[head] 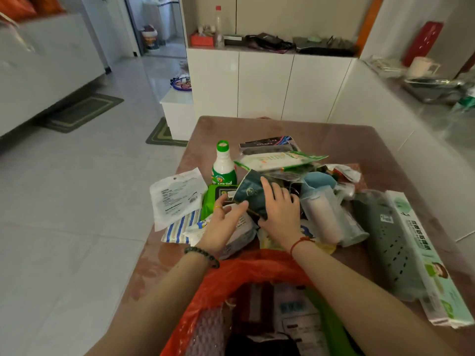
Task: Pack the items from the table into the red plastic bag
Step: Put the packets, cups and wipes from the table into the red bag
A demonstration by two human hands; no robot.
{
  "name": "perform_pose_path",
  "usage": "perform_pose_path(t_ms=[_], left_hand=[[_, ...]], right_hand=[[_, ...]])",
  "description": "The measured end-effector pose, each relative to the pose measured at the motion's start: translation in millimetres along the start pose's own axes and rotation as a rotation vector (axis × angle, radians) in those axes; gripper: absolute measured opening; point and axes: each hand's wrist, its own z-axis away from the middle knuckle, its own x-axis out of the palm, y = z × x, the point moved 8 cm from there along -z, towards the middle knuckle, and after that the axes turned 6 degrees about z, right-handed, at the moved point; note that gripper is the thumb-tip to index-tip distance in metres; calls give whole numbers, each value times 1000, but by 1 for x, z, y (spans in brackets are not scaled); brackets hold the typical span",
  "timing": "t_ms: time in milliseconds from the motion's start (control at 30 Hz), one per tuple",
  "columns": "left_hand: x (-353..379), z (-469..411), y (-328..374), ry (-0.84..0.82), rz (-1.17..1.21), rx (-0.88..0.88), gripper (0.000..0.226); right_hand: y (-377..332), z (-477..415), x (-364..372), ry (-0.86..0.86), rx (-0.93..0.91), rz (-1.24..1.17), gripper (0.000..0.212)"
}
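Seen from above: two hands meeting at the centre of the frame on one dark teal packet point(250, 195), tilted atop a loose pile. Right hand point(279, 209) laid over the packet's top face, fingers nearly straight and spread, thumb hooked at the near edge, holding it. Left hand point(223, 227) loosely open, fingers gently curved, one fingertip touching the packet's lower left edge, gripping nothing.

One red plastic bag point(246, 271) at bottom centre, mouth open between the forearms, at the near end of the brown counter point(282, 129), with several things already inside.

Around the hands, counted:
- one upright white bottle point(223, 165) with a green cap, above and left of the packet
- one green wipes pack point(209, 201) just below the bottle
- one flat white pouch point(177, 195) at the left
- one blue-striped packet point(180, 227) below the pouch
- one white roll point(323, 214) in clear wrap, right of the hands
- one grey-green perforated holder point(383, 242) and one long white-and-green box point(424, 253), side by side at far right
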Motion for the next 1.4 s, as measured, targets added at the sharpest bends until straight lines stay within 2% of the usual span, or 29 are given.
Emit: perform_pose_path(t_ms=[100,167,233,300,400,467,533,567,633,733,800,867,933,1000,1133,1200,1267,1400], left_hand=[[-5,2,15,67,144,-26,64],[-2,8,29,-9,279,-91,57],[7,20,43,-131,354,-157,50],[7,29,45,-151,318,-169,39],[0,47,38,-148,120,-61,48],[3,69,33,-211,-30,10,50],[15,85,22,-341,-41,-9,49],[19,90,16,-391,-44,-15,50],[22,90,2,-393,-120,25,55],[16,83,-9,-308,-343,159,46],[12,81,-12,-279,-697,360,57],[8,77,-31,-291,-1084,403,74],[4,72,-48,-310,-1234,349,63],[6,68,-45,-268,-1174,352,36],[13,67,-22,-173,-835,374,20],[18,69,-15,-227,-646,344,11],[22,74,-11,-310,-538,308,17],[28,80,-21,-513,-639,253,14]], right_hand=[[3,8,-31,176,-54,-222,90],[-1,25,-59,308,-135,-281,81],[-10,46,-87,403,-249,-226,76],[-13,67,-106,397,-347,-203,67],[-4,91,-121,153,-397,-372,64],[0,106,-125,-121,-345,-467,80],[2,125,-127,-328,-308,-442,99],[2,134,-130,-357,-302,-416,103],[5,149,-136,-293,-240,-415,101],[37,171,-131,-113,124,-555,98],[63,193,-117,-59,382,-623,99],[68,215,-99,-161,478,-624,101],[52,234,-80,-323,433,-607,99],[34,245,-64,-459,400,-609,97],[43,227,-52,-395,528,-597,93],[46,211,-46,-394,558,-479,93],[44,198,-42,-368,572,-351,89],[44,182,-36,-341,552,-132,88]])
